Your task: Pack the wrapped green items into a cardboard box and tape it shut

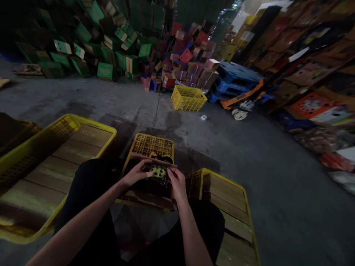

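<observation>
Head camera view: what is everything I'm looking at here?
Small object: one, yellow and black, between both hands; too dark to identify.
Centre crate: one, yellow, just beyond the hands.
Lined crates: two, yellow with brown boards inside, one left, one right.
Far crate: one, yellow, mid-floor.
Green boxes: many, heaped far left.
Red and purple boxes: many, heaped far centre.
Pallets: stacked, blue, far right.
Left hand: on the object.
Right hand: on the object.

Dim throughout. The concrete floor [177,107] is brightest toward twelve o'clock, as if lit from overhead; corners at ten and two o'clock sink to black. Edges bow, fisheye-style, and blur, the cardboard stacks [313,62] at three o'clock smeared. Centre moderately sharp, grainy.
</observation>
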Tool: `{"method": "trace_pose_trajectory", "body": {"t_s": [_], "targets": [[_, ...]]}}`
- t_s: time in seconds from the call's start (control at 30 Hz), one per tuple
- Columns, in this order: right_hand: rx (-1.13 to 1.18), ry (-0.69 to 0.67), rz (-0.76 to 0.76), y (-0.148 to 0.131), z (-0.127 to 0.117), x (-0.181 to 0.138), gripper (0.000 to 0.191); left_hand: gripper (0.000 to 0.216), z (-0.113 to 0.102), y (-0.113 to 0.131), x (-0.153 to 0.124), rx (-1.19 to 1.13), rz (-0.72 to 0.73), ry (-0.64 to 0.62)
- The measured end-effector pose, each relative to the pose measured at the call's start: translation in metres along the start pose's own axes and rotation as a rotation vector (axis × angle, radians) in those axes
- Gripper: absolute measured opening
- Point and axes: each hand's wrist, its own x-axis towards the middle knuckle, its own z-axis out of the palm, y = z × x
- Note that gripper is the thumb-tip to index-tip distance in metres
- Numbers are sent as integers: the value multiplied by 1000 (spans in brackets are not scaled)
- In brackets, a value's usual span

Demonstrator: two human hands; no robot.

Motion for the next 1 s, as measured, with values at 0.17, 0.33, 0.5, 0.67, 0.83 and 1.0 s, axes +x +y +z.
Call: {"method": "trace_pose_trajectory", "body": {"t_s": [0.17,0.33,0.5,0.67,0.83,1.0], "targets": [[50,14,35,2,3,0,41,71,1,0,-1,-48,3,-124],[118,-43,-9,-4,3,-2,41,63,1,0,0,-140,-86,-16],[14,-214,-102,-11,2,-6,33,58,0,-1,1,-165,-99,74],[-51,-192,-184,-11,1,-5,17,57,-2,-6,3,-187,-82,84],[19,-204,-130,-9,2,-4,18,54,-1,-6,2,-234,-106,50],[172,-143,-26,-7,5,-6,27,60,1,-1,0,-146,-64,8]]}}
